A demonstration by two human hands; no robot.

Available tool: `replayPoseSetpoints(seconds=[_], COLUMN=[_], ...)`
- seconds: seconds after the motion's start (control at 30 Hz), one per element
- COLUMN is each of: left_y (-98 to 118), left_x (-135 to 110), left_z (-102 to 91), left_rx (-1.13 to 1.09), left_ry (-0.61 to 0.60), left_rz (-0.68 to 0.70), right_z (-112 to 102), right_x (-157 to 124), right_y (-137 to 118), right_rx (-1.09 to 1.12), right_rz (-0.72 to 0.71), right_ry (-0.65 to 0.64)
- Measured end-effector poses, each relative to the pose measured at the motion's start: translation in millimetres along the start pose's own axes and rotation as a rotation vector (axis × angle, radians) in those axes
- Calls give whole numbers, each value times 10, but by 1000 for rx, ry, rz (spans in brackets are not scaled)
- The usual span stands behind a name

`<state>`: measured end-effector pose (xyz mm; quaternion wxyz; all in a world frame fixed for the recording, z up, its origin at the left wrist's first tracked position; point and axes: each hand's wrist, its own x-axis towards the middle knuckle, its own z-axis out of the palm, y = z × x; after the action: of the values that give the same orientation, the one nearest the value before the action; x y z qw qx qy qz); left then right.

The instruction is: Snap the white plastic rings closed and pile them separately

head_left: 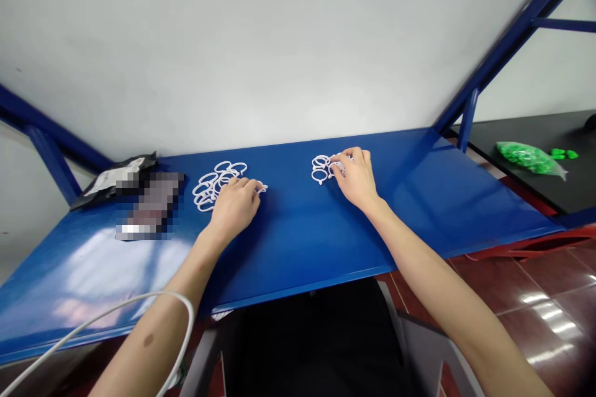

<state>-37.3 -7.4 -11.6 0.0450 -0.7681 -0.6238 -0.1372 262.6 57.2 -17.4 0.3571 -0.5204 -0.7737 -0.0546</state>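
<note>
My left hand (236,208) is at the right side of a loose pile of white plastic rings (205,189), its fingers curled downward. Part of a white ring (263,188) pokes out beyond its fingertips, and the rest is hidden by the hand. Farther right, my right hand (356,178) bends over a smaller cluster of white rings (320,175). Its thumb and fingers close around a ring (339,167) there, partly covered by the fingers. Small round knobs show on some of the rings.
On the left of the blue table (302,236) lie a black plastic package (116,177) and a blurred-out flat object (153,205). A white cable (116,305) crosses my left forearm. At right, a bag of green pieces (528,158) rests on a black table (572,189). Blue frame bars flank the pale back wall.
</note>
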Motion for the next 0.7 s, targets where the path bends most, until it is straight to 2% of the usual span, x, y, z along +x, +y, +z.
replayPoseSetpoints(seconds=[0.1,0.17,0.33,0.4,0.57,0.7], left_y=[102,203,456,510,539,538], left_x=[-7,-23,-83,-99,-109,-97], left_z=[2,-7,-50,-71,-131,-152], left_rx=[-189,-320,-580,-658,-866,-951], left_ry=[41,34,-76,-113,-169,-149], left_rz=[81,122,128,119,98,24], right_z=[-35,-48,-49,-52,-93,-125], right_x=[-70,-121,-237,-265,-269,-254], right_y=[-161,-296,-558,-598,-619,-632], right_rx=[48,116,393,469,542,553], right_rz=[-38,-73,-207,-227,-173,-160], right_ry=[-8,-61,-336,-406,-427,-434])
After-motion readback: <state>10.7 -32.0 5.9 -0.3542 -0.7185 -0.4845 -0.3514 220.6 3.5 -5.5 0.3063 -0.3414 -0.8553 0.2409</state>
